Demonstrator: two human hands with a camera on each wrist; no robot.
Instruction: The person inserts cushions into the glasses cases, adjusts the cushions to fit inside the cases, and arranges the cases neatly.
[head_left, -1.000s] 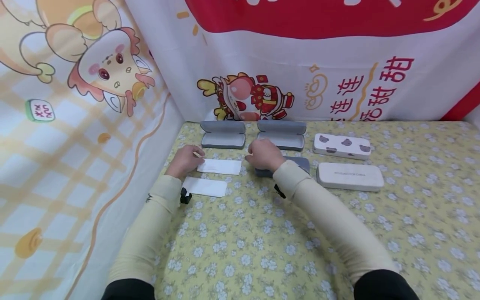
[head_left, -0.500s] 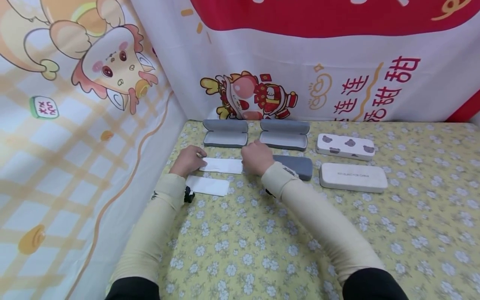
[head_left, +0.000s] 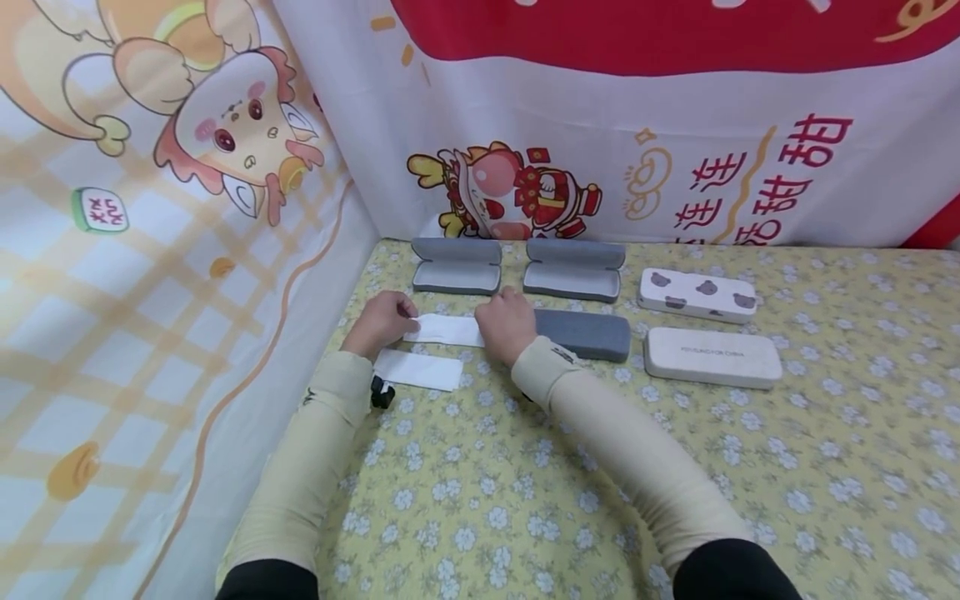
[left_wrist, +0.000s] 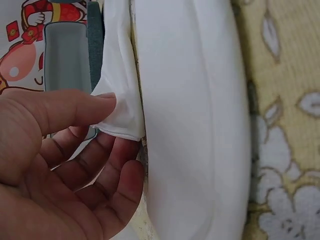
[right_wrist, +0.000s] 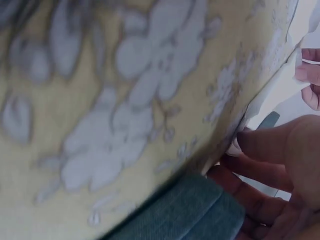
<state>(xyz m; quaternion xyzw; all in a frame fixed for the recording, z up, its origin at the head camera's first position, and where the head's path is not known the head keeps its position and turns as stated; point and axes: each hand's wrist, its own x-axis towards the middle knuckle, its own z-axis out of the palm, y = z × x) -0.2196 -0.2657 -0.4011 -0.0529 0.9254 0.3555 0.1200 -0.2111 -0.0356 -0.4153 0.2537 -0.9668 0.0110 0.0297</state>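
Note:
A folded white cloth (head_left: pixel 450 330) stretches between my two hands. My left hand (head_left: pixel 379 322) pinches its left end; in the left wrist view the thumb (left_wrist: pixel 102 106) lies over the raised cloth corner (left_wrist: pixel 120 117), with the fingers beneath. The right hand (head_left: pixel 507 325) pinches the opposite end, thumb (right_wrist: pixel 260 145) against the cloth edge (right_wrist: pixel 275 95) in the right wrist view. Nearer to me lies a second folded white cloth (head_left: pixel 420 370), flat on the table. Just right of my right hand is a closed grey glasses case (head_left: pixel 588 335).
Two open grey glasses cases (head_left: pixel 456 277) (head_left: pixel 573 281) stand along the back. To the right are a white case with bear prints (head_left: pixel 697 294) and a plain white case (head_left: pixel 712 357). Fabric-covered walls (head_left: pixel 352 108) bound the flowered tablecloth (head_left: pixel 525 500) at left and back.
My right hand has moved left from above the closed grey case to the cloth's right end. The left hand now pinches the left end, and the cloth looks slightly raised there.

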